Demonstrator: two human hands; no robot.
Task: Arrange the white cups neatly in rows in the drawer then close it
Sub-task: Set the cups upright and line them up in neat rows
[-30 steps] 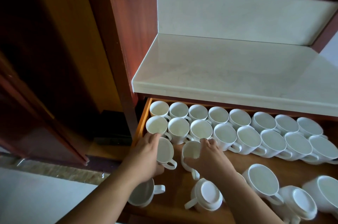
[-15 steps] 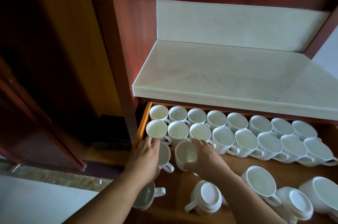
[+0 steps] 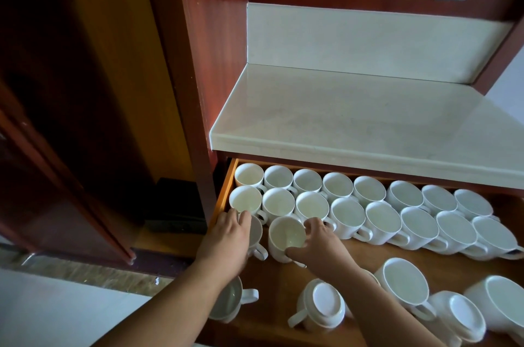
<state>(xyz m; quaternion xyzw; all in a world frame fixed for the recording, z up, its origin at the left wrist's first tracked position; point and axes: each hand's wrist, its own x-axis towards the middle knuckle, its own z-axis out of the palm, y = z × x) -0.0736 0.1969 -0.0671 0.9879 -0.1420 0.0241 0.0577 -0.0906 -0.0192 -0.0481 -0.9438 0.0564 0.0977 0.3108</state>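
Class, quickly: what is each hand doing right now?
Left hand: grips the third-row end cup from above.
Right hand: grips the next cup by its rim.

The pulled-out wooden drawer (image 3: pixel 283 270) carries all the white cups on its bare floor. From its orange left wall (image 3: pixel 225 190) a back row (image 3: pixel 337 186) of eight upright cups runs rightward, and a second row (image 3: pixel 347 212) of eight sits touching in front of it. In front again, nearest the wall, are a first cup (image 3: pixel 256 230) and a second cup (image 3: pixel 286 236). At the front are a tipped cup (image 3: pixel 229 301) close to the wall, then, further from it, a base-up cup (image 3: pixel 323 301), an upright cup (image 3: pixel 405 284), another base-up cup (image 3: pixel 465 315) and a leaning cup (image 3: pixel 507 301).
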